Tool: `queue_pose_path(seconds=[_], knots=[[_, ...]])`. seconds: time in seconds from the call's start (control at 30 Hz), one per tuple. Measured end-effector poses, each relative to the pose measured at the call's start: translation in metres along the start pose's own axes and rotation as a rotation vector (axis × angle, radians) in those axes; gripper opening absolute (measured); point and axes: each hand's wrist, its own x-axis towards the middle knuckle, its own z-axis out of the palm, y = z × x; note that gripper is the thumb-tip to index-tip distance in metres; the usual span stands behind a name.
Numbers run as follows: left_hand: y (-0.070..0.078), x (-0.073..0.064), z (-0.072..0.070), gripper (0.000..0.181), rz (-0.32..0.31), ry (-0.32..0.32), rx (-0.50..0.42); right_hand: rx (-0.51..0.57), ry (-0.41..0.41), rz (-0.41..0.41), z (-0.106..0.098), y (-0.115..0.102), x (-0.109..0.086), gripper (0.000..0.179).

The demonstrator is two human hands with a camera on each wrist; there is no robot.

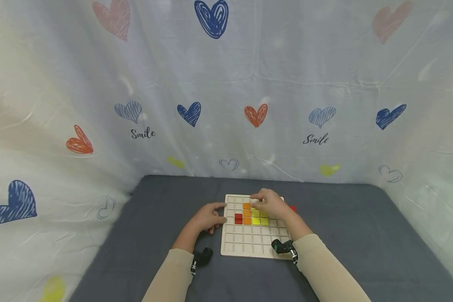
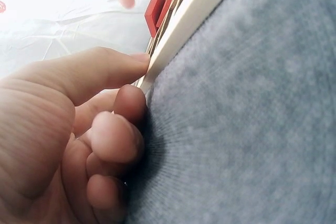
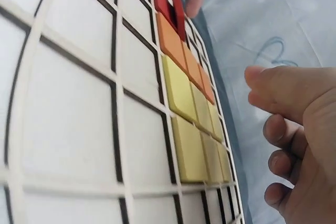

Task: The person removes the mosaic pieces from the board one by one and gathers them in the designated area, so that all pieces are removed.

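Observation:
A pale wooden grid board (image 1: 245,249) lies on the table. My left hand (image 1: 206,217) is at its left edge, thumb and index finger spread and touching the edge, the other fingers curled below. My right hand (image 1: 269,204) hovers over the far part of the board, thumb and index fingertips close together in the right wrist view, no tile showing between them. Yellow tiles (image 3: 181,88) fill two rows beside a row of orange tiles (image 3: 171,40). Next to these are red tiles (image 1: 238,220); one red tile (image 2: 154,12) stands tilted up from the board.
Another red piece (image 1: 292,208) shows past the board's right edge, partly hidden by the right hand. The table (image 1: 166,197) has a dark grey cloth. A white curtain (image 1: 226,63) printed with hearts hangs behind and at the sides.

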Motion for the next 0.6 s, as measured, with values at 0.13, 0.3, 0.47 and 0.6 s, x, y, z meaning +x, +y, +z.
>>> queue_pose_path(seconds=[0.13, 0.3, 0.47, 0.6], knots=[[0.001, 0.000, 0.000, 0.065, -0.003, 0.002, 0.000, -0.060, -0.011, 0.032, 0.011, -0.001, 0.007, 0.031], [0.001, 0.000, 0.000, 0.064, 0.006, 0.001, 0.005, -0.158, -0.006, 0.060, 0.020, -0.002, 0.009, 0.027], [0.001, 0.000, 0.000, 0.064, 0.007, 0.000, 0.000, -0.149, 0.031, 0.100, 0.022, -0.005, 0.010, 0.023], [0.000, 0.000, 0.000, 0.064, 0.013, -0.002, -0.003, -0.127, 0.069, 0.115, 0.023, -0.007, 0.010, 0.021]])
